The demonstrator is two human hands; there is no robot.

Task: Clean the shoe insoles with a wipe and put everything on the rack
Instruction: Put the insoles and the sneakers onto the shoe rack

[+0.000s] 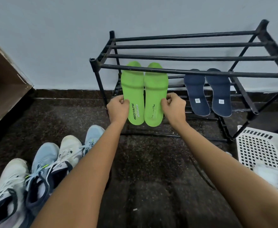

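Green insoles (132, 89) side by side, toes into rack (200, 72); my left hand (117, 107) and right hand (174, 106) each pinch an outer edge.

Down on the dark speckled floor (151, 162), the black rack (184, 57) stands tight against the wall. On its lower tier lie 2 pairs. The green insoles (132, 89) are on the left, side by side, toes to the wall, heels hanging over the front bar. The navy insoles (196, 92) lie to the right, apart from the green pair, also side by side. Bottom left, 4 shoes (44, 158) sit in a row on the floor, white and light blue alternating, packed close. At the right, a white basket (256, 148) rests on the floor just beside the rack's front leg.
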